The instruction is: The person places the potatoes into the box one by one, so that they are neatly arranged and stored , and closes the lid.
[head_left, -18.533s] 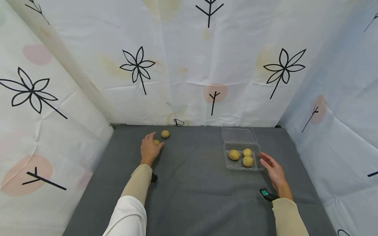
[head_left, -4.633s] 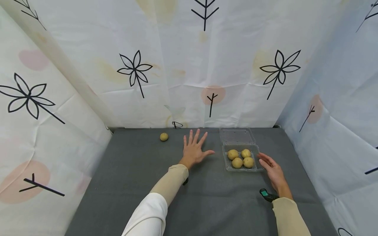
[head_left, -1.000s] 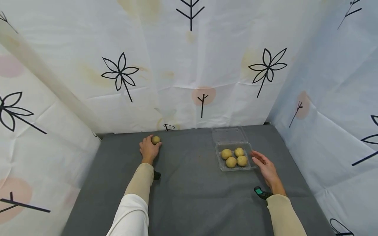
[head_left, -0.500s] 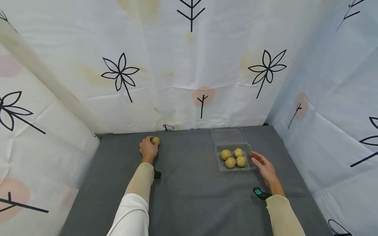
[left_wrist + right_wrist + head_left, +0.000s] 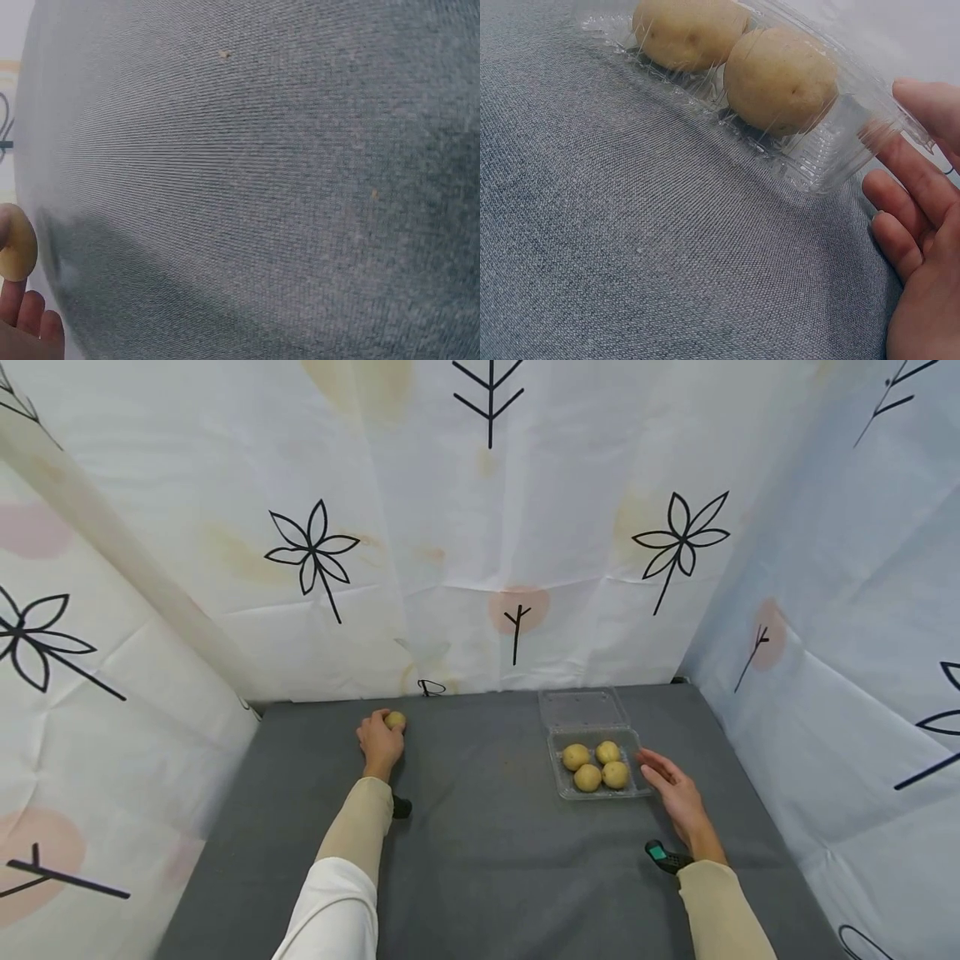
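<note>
Near the table's back left, my left hand (image 5: 381,743) pinches a small yellow potato (image 5: 395,720) between thumb and fingers. In the left wrist view that potato (image 5: 19,244) shows at the left edge, part of it out of frame. My right hand (image 5: 678,797) holds the right rim of a clear plastic clamshell box (image 5: 557,772); in the right wrist view, thumb and finger lie either side of the box's rim (image 5: 911,131). Inside the box sit several potatoes (image 5: 588,777), and its lid (image 5: 585,708) lies folded back behind it.
A grey cloth (image 5: 480,860) covers the table. Patterned white fabric walls (image 5: 450,552) enclose it at the back and both sides. A black strap device (image 5: 667,857) is on the right wrist.
Since the older frames, another potato has come into the box, and the left hand has gone back left to the last loose potato. Over the last second both hands stay nearly still.
</note>
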Action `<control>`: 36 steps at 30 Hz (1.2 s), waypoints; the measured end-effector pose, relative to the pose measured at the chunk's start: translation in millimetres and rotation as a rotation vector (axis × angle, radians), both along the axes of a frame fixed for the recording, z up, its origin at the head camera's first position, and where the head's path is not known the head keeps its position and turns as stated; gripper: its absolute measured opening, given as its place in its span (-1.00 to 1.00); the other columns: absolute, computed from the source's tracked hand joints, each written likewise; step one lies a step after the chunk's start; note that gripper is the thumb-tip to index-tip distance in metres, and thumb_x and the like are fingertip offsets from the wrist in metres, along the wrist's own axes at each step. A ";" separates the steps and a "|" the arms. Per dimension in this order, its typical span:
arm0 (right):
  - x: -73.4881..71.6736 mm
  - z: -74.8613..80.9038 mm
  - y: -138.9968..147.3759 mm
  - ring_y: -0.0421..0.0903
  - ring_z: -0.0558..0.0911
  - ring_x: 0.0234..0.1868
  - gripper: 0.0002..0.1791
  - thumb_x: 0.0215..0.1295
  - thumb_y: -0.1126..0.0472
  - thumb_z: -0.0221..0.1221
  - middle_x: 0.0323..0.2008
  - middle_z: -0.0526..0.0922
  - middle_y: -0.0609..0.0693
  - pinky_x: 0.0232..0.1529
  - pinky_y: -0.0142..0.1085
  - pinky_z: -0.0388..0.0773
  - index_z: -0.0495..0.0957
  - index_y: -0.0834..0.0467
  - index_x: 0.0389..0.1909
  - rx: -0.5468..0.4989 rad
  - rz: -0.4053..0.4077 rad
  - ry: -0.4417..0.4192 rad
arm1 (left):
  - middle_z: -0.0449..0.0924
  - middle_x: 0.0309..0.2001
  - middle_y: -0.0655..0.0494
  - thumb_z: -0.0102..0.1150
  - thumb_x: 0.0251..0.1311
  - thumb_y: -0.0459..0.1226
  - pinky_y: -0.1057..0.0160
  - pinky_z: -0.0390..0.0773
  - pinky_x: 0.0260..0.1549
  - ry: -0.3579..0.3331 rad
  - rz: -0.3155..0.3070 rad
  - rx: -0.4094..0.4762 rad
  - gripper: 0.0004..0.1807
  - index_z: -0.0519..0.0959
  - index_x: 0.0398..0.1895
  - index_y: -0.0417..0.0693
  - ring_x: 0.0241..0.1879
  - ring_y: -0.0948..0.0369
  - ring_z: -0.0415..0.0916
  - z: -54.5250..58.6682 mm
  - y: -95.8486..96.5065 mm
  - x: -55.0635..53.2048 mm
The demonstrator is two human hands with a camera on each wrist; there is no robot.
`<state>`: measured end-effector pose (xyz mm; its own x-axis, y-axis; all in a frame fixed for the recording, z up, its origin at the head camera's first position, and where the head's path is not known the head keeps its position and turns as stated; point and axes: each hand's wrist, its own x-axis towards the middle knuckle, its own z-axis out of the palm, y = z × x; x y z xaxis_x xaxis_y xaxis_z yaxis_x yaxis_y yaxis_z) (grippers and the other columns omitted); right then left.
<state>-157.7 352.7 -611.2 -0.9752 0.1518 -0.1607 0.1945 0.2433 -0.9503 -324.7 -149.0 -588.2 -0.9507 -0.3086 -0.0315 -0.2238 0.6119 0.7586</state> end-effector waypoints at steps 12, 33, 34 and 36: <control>0.7 -4.1 0.9 -0.68 0.29 0.13 -0.26 0.51 -0.23 0.07 0.27 0.44 -0.48 0.55 0.19 0.12 0.20 -0.01 0.58 -0.004 0.009 0.018 | 0.35 0.29 -0.28 0.14 0.47 -0.20 -0.16 0.28 0.30 0.040 -0.004 0.016 -0.52 0.39 0.37 -0.16 0.29 -0.18 0.17 5.1 3.1 8.0; 0.3 1.2 -1.2 -0.63 0.26 0.17 -0.25 0.53 -0.20 0.06 0.54 0.30 0.05 0.57 0.18 0.09 0.17 0.01 0.59 0.000 -0.004 0.000 | 0.40 0.28 -0.29 0.14 0.48 -0.17 -0.21 0.33 0.25 0.076 -0.118 -0.006 -0.51 0.39 0.37 -0.18 0.27 -0.21 0.23 14.9 13.6 16.2; 0.3 1.4 -1.4 -0.63 0.26 0.16 -0.26 0.53 -0.20 0.06 0.54 0.30 0.06 0.57 0.18 0.09 0.17 0.01 0.59 0.002 -0.005 0.001 | 0.40 0.27 -0.30 0.14 0.48 -0.17 -0.22 0.33 0.25 0.080 -0.131 -0.021 -0.51 0.40 0.36 -0.18 0.26 -0.22 0.23 14.8 14.0 16.5; 0.1 1.9 -1.8 -0.63 0.26 0.16 -0.26 0.53 -0.20 0.06 0.54 0.29 0.07 0.57 0.19 0.09 0.18 0.02 0.59 0.003 -0.005 0.004 | 0.41 0.27 -0.32 0.13 0.48 -0.16 -0.22 0.34 0.23 0.082 -0.152 -0.039 -0.52 0.41 0.35 -0.19 0.25 -0.23 0.25 14.4 15.0 17.4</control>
<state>-157.6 350.9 -609.3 -0.9752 0.1567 -0.1565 0.1919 0.2453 -0.9503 -307.4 -134.0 -573.9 -0.9854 -0.1601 0.0570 -0.0646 0.6632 0.7456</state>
